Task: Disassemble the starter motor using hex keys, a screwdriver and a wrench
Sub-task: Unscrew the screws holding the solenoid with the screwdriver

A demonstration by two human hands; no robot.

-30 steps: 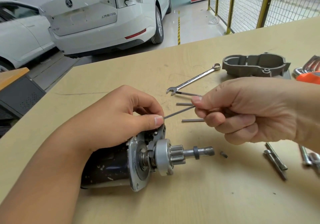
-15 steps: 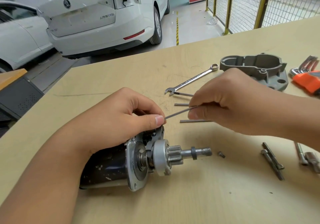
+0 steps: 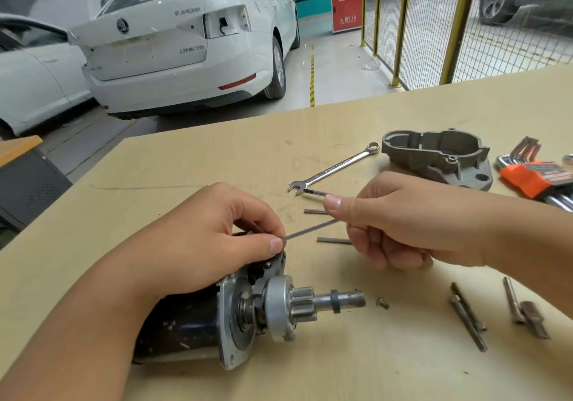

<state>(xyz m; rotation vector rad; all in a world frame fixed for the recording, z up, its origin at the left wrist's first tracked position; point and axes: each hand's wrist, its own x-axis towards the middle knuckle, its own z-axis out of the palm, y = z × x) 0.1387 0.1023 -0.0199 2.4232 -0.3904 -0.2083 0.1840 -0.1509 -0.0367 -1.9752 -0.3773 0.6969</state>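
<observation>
— Where did we have the starter motor (image 3: 198, 323)?

— Lying on its side on the desk (image 3: 372, 369), pinion and shaft pointing right. Our left hand (image 3: 198, 239) sat curled on its upper part near the flange, thumb and fingers pinched at the near end of a thin rod (image 3: 310, 230).

— And the other end?

— It ran into our right hand (image 3: 409, 223), whose fingers were curled round it. Whether it was a hex key or a pin we could not tell.

— Which step was that?

— We judged it the working of a small fastener or pin at the flange, with the end housing (image 3: 440, 158) already off, lying beyond the right hand beside the wrench (image 3: 335, 168) and hex key set (image 3: 533, 174).

— The next move?

— Probably a steady motor and the rod kept straight, loose small screw (image 3: 383, 303) left undisturbed.
</observation>
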